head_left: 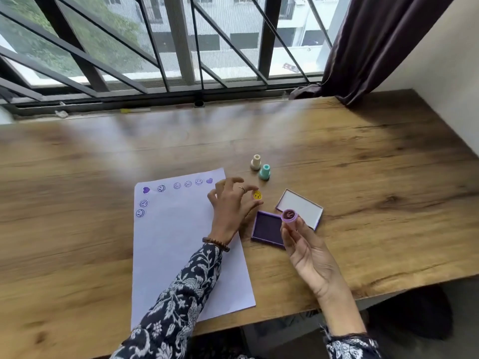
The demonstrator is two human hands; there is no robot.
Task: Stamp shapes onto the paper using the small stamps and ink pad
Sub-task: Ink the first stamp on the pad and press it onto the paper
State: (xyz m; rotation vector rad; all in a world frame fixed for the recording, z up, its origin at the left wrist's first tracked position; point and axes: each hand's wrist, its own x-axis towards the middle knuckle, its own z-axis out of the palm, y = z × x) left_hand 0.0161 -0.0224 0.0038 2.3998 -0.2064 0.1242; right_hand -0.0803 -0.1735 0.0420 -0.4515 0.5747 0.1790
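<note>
Right hand [308,252] had its grip clenched on a purple stamp [289,216], inked face up, over the ink pad [267,228] by its open lid [299,207]. Left hand [230,203] was released, fingers spread over the paper's [166,250] right edge beside a yellow stamp [256,195]. Cream stamp [255,162] and teal stamp [265,172] stood behind. Counter [375,177] lay bare to the far right and along the window side.

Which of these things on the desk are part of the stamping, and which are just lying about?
Part of the job:
- paper
- ink pad
- ink pad lid
- purple stamp in the right hand
- cream stamp
- teal stamp
- yellow smiley piece by the left hand

Lying about:
- curtain
- yellow marker on the sill
</note>
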